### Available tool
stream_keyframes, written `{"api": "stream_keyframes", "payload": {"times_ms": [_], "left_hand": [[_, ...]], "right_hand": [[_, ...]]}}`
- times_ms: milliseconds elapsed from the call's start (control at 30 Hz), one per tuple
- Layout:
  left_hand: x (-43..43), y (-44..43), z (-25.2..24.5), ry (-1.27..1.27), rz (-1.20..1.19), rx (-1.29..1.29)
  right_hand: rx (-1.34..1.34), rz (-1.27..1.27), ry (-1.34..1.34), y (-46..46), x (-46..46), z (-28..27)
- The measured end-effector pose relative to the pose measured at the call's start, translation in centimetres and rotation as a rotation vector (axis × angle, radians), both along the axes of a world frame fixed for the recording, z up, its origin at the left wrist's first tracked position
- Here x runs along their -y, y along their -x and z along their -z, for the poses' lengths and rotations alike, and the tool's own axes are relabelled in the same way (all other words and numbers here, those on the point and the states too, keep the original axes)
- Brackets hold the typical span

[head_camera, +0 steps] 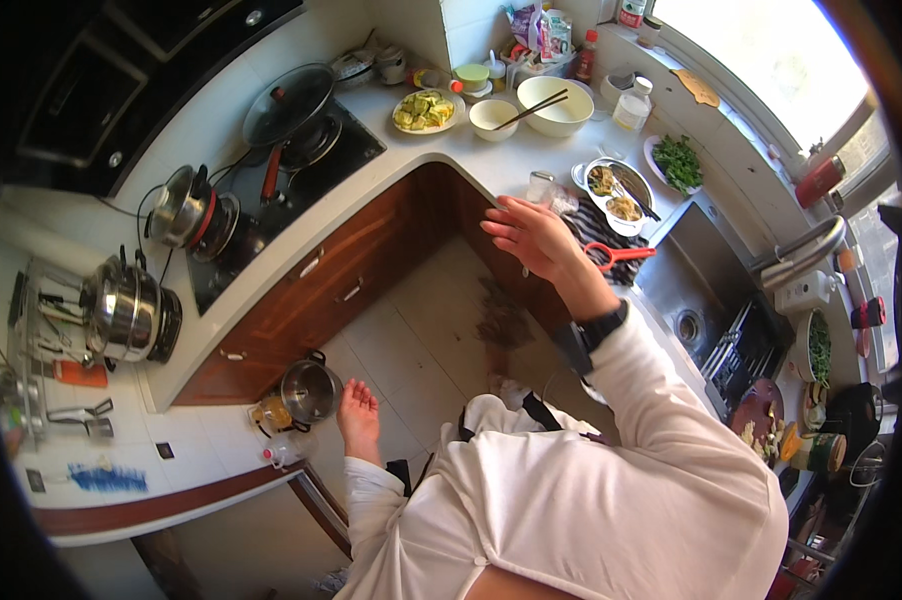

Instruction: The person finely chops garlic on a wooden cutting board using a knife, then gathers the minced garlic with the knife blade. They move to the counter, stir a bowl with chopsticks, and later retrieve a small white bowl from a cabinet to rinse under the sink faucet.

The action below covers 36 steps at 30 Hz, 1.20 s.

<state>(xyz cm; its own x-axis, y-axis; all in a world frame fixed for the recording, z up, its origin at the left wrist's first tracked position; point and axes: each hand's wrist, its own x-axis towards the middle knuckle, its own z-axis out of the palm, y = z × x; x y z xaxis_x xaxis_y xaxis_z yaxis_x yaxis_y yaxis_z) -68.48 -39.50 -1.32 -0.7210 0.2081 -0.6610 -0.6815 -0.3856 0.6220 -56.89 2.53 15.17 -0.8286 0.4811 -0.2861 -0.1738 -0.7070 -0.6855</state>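
My right hand (530, 236), a dark watch on its wrist, is raised with fingers apart and holds nothing. It appears beside the counter's front edge, left of a striped cloth (582, 217) and a red ring-headed kitchen tool (627, 253). Just beyond lie a clear glass (541, 184) and a white divided dish (627, 169) of food with dark chopsticks or a utensil across it. At the lower left my left hand (359, 420) hangs empty, fingers extended, near a steel pot (311, 391) on the floor; whether they touch is unclear.
A glass-lidded wok (290, 105) and steel pots (121, 307) stand along the cooktop side. A plate of cut vegetables (425, 111), cream bowls (556, 105) and a plate of greens (674, 161) line the counter. The steel sink (683, 277) lies right; bottles (286, 450) stand on the floor.
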Motion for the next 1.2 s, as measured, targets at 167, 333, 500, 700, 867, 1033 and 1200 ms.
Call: {"api": "stream_keyframes", "payload": {"times_ms": [167,333,500,700,867,1033,1200], "left_hand": [[-3.9,6.1,-2.5,0.025,-0.067,-0.047],[-7.9,9.7,-4.6,0.038,-0.06,-0.104],[-10.3,13.0,-6.2,0.126,0.032,-0.089],[-15.2,22.2,-7.2,0.147,0.199,-0.186],[-23.2,29.9,-8.2,0.109,0.524,-0.287],[-34.6,31.9,-9.4,-0.025,0.97,-0.368],[-43.6,28.2,-11.6,-0.408,1.079,-0.354]], "right_hand": [[0.192,0.212,0.261,12.1,-10.0,5.0],[0.332,0.39,0.367,18.7,-18.7,11.0],[0.425,0.565,0.263,21.5,-24.0,14.6],[0.469,0.396,0.144,22.2,-25.7,16.5],[0.477,0.428,0.029,22.2,-24.1,14.8],[0.222,0.334,0.052,21.0,-18.6,9.1],[0.231,0.228,-0.093,20.8,-12.0,3.4]]}}
